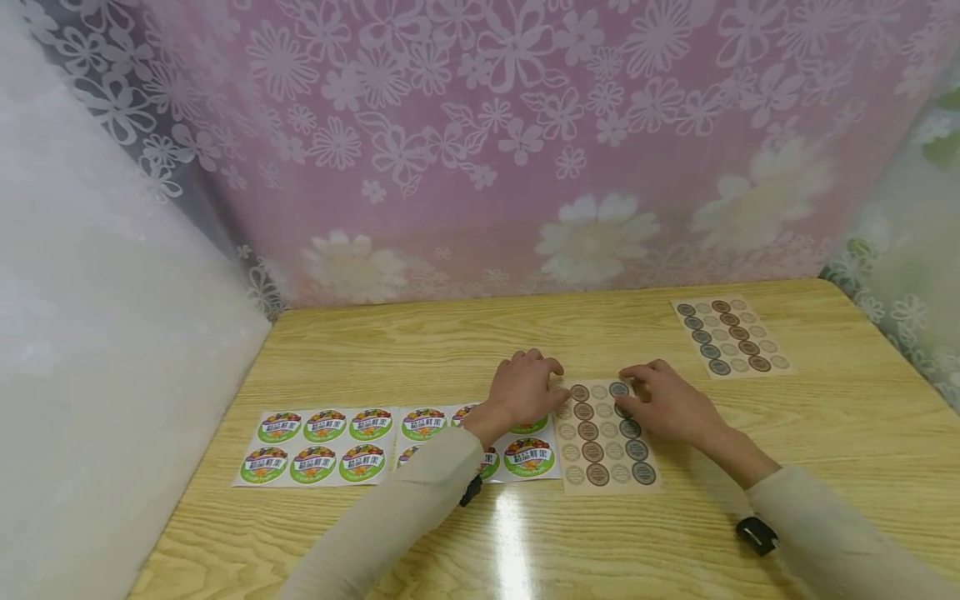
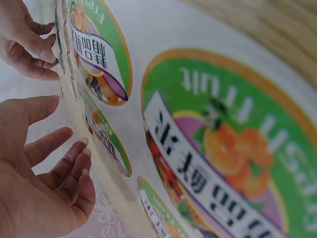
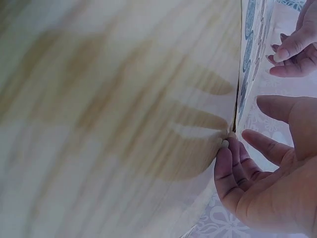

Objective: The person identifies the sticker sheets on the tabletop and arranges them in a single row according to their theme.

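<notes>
A tan sheet (image 1: 614, 451) of round brown and grey-blue stickers lies flat on the table between the two hands. By its upper left edge is my left hand (image 1: 525, 387), above the fruit label sheet (image 1: 531, 458); in the left wrist view its thumb and index finger (image 2: 47, 146) are spread, the others loosely bent, with nothing between them. At the upper right edge sits my right hand (image 1: 667, 404), thumb over the tan sheet. The right wrist view has its fingertips (image 3: 225, 153) touching the tabletop beside the sheet's edge, apart from the thumb.
Another fruit label sheet (image 1: 313, 442) joins the first on the left, in line with it. A second tan sticker sheet (image 1: 731, 337) lies at the back right of the wooden table (image 1: 420, 350). A flowered pink curtain (image 1: 465, 183) hangs behind the table.
</notes>
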Motion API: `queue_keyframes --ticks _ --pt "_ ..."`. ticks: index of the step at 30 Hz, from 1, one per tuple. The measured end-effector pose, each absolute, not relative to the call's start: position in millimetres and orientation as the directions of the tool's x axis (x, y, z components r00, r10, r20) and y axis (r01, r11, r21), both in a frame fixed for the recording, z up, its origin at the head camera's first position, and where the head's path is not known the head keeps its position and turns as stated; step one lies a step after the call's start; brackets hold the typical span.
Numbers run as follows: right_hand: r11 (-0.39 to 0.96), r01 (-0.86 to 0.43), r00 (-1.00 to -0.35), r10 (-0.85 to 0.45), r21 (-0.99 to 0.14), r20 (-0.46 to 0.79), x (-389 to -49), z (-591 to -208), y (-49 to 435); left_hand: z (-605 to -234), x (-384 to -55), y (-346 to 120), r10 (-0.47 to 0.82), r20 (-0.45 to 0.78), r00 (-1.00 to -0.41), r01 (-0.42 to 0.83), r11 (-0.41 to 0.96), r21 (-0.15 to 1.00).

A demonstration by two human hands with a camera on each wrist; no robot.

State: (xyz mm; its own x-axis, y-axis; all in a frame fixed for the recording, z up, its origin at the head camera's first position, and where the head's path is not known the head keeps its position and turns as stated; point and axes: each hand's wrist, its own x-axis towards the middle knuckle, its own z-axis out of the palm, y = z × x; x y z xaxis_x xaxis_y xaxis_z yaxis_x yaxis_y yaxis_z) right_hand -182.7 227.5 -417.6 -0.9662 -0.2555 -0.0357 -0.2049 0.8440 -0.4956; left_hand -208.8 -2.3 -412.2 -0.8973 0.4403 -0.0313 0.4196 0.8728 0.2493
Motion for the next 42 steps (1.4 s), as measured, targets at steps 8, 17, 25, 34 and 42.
queue_keyframes --ticks 8,17,25,34,42 --pt "0.812 -0.256 -0.952 -0.305 -0.525 -0.008 -180.8 -413.9 245.9 -412.3 -209.2 -2.7 0.462 -0.014 -0.887 0.443 0.858 0.26" --pt "0.806 -0.344 -0.932 -0.356 -0.481 0.07 -187.5 -414.2 273.8 -408.8 -211.4 6.1 0.49 0.017 -0.872 0.48 0.847 0.229" --pt "0.808 -0.334 -0.933 -0.356 -0.486 0.05 -199.4 -409.8 297.9 -408.9 -217.3 17.6 0.503 0.033 -0.863 0.501 0.848 0.175" --pt "0.827 -0.314 -0.945 -0.317 -0.466 0.075 -217.4 -412.1 333.4 -412.6 -224.4 37.6 0.535 0.047 -0.844 0.536 0.836 0.114" --pt "0.854 -0.299 -0.952 -0.297 -0.425 0.073 -228.0 -419.8 362.6 -411.2 -226.1 55.3 0.581 0.027 -0.814 0.581 0.812 0.059"
